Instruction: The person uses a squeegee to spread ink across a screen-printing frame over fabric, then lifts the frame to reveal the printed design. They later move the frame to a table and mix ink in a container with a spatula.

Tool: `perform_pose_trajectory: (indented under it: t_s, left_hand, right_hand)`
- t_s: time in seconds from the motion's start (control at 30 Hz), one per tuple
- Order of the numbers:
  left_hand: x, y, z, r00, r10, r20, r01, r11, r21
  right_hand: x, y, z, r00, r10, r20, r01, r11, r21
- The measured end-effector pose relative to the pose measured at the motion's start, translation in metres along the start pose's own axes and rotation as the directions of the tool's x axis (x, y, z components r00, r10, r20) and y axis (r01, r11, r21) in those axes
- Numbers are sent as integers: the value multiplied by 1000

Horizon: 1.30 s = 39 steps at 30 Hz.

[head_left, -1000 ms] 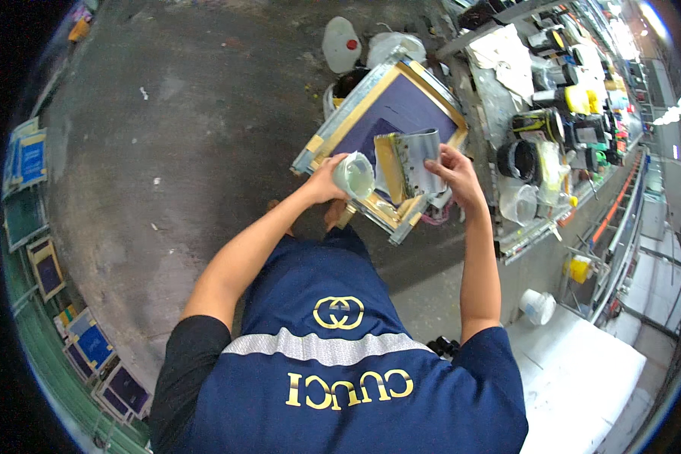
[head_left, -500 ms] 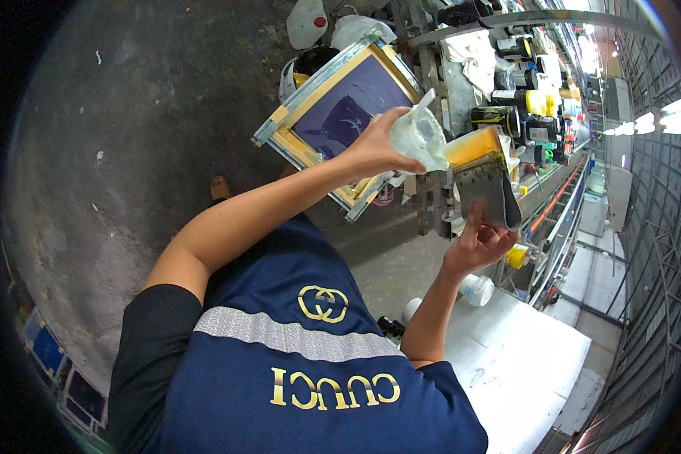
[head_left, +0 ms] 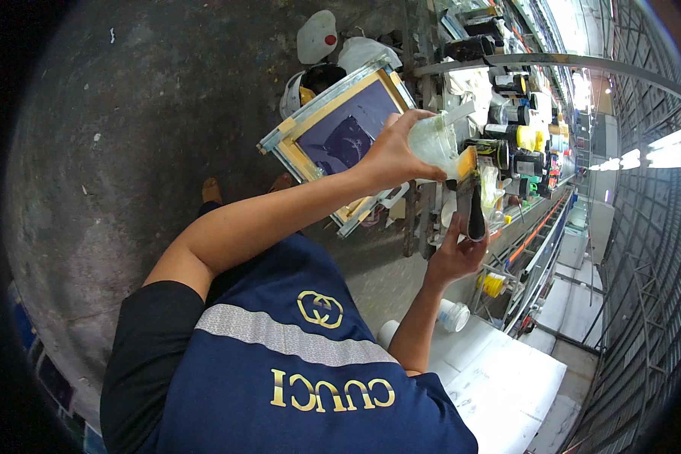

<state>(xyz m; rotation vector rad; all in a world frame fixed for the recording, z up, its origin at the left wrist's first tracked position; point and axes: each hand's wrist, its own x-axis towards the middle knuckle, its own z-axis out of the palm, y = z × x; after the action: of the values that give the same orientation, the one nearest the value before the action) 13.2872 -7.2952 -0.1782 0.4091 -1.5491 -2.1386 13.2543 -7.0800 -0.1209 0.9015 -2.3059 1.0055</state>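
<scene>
My left hand [head_left: 393, 151] is closed around a translucent pale-green plastic cup [head_left: 427, 144], with a light flat stick [head_left: 459, 111] at its top. My right hand [head_left: 458, 253] grips a dark squeegee [head_left: 477, 214] by its holder, its yellow-orange blade [head_left: 467, 162] turned up against the lower right side of the cup; whether they touch I cannot tell. Beyond my hands lies a framed screen [head_left: 333, 125] with purple mesh and wooden, metal-edged sides, partly hidden by my left hand and arm.
A long rack [head_left: 452, 65] on the right carries several ink tubs [head_left: 511, 133] and cloths. A white jug [head_left: 315, 36] and buckets [head_left: 293, 97] stand behind the screen on the concrete floor [head_left: 129, 151]. At lower right are a white board [head_left: 507, 378] and a pail [head_left: 454, 316].
My left hand has moved up and right with the cup, now tilted. My right hand has moved down, turning the squeegee upright beside it. The view has swung toward the rack.
</scene>
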Motion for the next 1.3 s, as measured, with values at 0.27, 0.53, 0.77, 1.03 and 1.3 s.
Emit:
perform_pose_trajectory:
  t_s: [0.27,0.53,0.77,1.03,1.3]
  left_hand:
    - [-2,18,-19,995,59,-80,-62,998,-33]
    - [-6,30,-30,990,71,-119,-75,997,-27]
    - [3,7,-30,986,130,-103,-135,990,-40]
    - [-4,-66,-23,995,-62,81,75,982,-173]
    - [2,-46,-29,986,166,-19,-166,986,25]
  right_hand:
    - [7,17,1,999,-9,49,9,1000,-1]
    - [19,26,0,974,-198,110,208,975,-82]
    - [4,39,-10,985,172,-5,-170,976,135]
    - [30,0,-7,855,505,116,-381,461,801]
    - [19,14,-2,857,493,149,-417,496,761]
